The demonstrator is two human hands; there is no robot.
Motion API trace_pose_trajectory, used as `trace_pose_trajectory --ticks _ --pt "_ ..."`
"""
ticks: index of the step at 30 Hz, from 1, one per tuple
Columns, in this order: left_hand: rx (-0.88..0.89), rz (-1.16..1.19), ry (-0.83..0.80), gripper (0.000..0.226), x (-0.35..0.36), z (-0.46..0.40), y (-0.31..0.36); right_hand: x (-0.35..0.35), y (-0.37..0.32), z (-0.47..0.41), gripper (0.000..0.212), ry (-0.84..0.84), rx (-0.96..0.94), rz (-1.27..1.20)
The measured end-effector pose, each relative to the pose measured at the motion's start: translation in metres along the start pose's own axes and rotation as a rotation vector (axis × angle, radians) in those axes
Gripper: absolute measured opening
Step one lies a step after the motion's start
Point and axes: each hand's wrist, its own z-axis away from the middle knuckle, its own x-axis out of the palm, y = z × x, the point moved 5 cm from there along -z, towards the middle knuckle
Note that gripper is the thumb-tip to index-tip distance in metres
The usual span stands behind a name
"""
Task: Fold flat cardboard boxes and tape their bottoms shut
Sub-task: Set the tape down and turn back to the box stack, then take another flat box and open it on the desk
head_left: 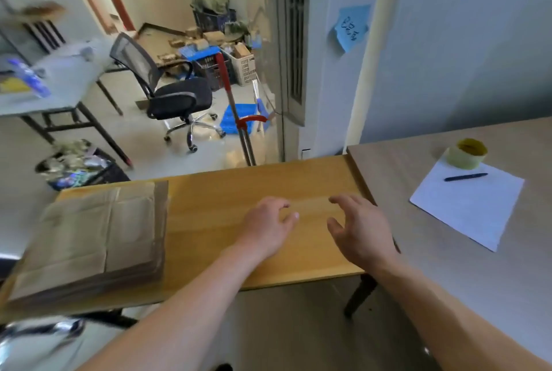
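Your left hand (267, 222) hovered over the bare middle of the yellow wooden table (227, 191), palm down, fingers loosely curled and holding nothing; whether the fingertips brushed the wood could not be told. Your right hand (360, 230) was just beside it, toward the table's right edge, spread wider with the fingers apart and bent, the thumb standing off, and it too held nothing. On the same table, well to the left of both hands, lay one stack of flat cardboard boxes (89, 236). It was brown and blurred, its top sheet showing fold creases and flap seams, with the edges of the sheets beneath showing along its near and right sides; how many sheets it held could not be counted. Against the yellow table's right edge stood a grey table (448, 281), and on it there was one roll of clear tape (466, 154) with a yellowish core, standing at the far corner of one white sheet of paper (469, 206). One dark blue pen (466, 177) lay across that sheet, just in front of the roll. Beyond the yellow table, one black office chair (167, 86) stood on the floor, and one blue sticky note (352, 27) hung on the wall above the tables' far corner.
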Motion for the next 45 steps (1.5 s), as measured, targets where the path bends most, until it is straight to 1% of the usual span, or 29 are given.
trace_pose_trajectory --ticks 6,10,14,16,17,20,21,23,25,27,31,34,37,38,39,40,42,43,44,45 --pt "0.003 -0.087 0.133 0.039 -0.088 0.024 -0.102 0.060 -0.117 -0.021 0.040 -0.056 -0.124 0.015" --pt "-0.030 -0.317 0.205 0.042 -0.150 0.044 -0.192 0.116 -0.209 -0.030 0.041 -0.121 -0.202 0.017" --pt "-0.092 -0.474 0.155 0.045 -0.192 0.062 -0.288 0.177 -0.295 -0.034 0.044 -0.213 -0.273 0.009" --pt "-0.122 -0.554 0.106 0.051 -0.208 0.070 -0.332 0.206 -0.331 -0.036 0.052 -0.276 -0.316 0.028" --pt "-0.150 -0.594 0.075 0.056 -0.213 0.075 -0.354 0.221 -0.345 -0.035 0.059 -0.324 -0.332 0.048" --pt "-0.306 -0.645 -0.056 0.087 -0.220 0.094 -0.420 0.271 -0.370 -0.030 0.087 -0.530 -0.326 0.118" --pt "-0.367 -0.635 -0.098 0.097 -0.220 0.101 -0.441 0.286 -0.373 -0.027 0.094 -0.591 -0.309 0.143" --pt "-0.482 -0.576 -0.157 0.109 -0.217 0.114 -0.476 0.313 -0.372 -0.023 0.104 -0.663 -0.280 0.185" --pt "-0.553 -0.507 -0.196 0.113 -0.210 0.122 -0.500 0.334 -0.366 -0.020 0.107 -0.699 -0.255 0.222" --pt "-0.585 -0.469 -0.204 0.114 -0.201 0.127 -0.515 0.348 -0.361 -0.017 0.106 -0.704 -0.238 0.238" --pt "-0.615 -0.373 -0.170 0.113 -0.189 0.128 -0.531 0.356 -0.358 -0.018 0.098 -0.626 -0.240 0.204" --pt "-0.601 -0.314 -0.049 0.106 -0.188 0.129 -0.531 0.353 -0.358 -0.024 0.096 -0.605 -0.198 0.179" --pt "-0.559 -0.329 0.163 0.099 -0.212 0.131 -0.518 0.338 -0.364 -0.026 0.097 -0.595 -0.209 0.136" --pt "-0.532 -0.322 0.251 0.095 -0.228 0.130 -0.513 0.328 -0.368 -0.029 0.093 -0.579 -0.225 0.095" --pt "-0.486 -0.290 0.346 0.088 -0.248 0.129 -0.506 0.316 -0.373 -0.035 0.086 -0.553 -0.248 0.038" --pt "-0.421 -0.237 0.443 0.075 -0.270 0.126 -0.499 0.301 -0.382 -0.042 0.073 -0.512 -0.284 -0.042" --pt "-0.287 -0.140 0.604 0.048 -0.316 0.115 -0.479 0.261 -0.409 -0.061 0.033 -0.351 -0.399 -0.209" --pt "-0.243 -0.111 0.663 0.041 -0.339 0.108 -0.467 0.240 -0.425 -0.072 0.017 -0.255 -0.449 -0.248" --pt "-0.220 -0.082 0.723 0.038 -0.362 0.101 -0.456 0.221 -0.440 -0.087 0.015 -0.185 -0.460 -0.259" --pt "-0.218 -0.042 0.783 0.035 -0.384 0.093 -0.446 0.204 -0.453 -0.104 0.023 -0.139 -0.407 -0.258"
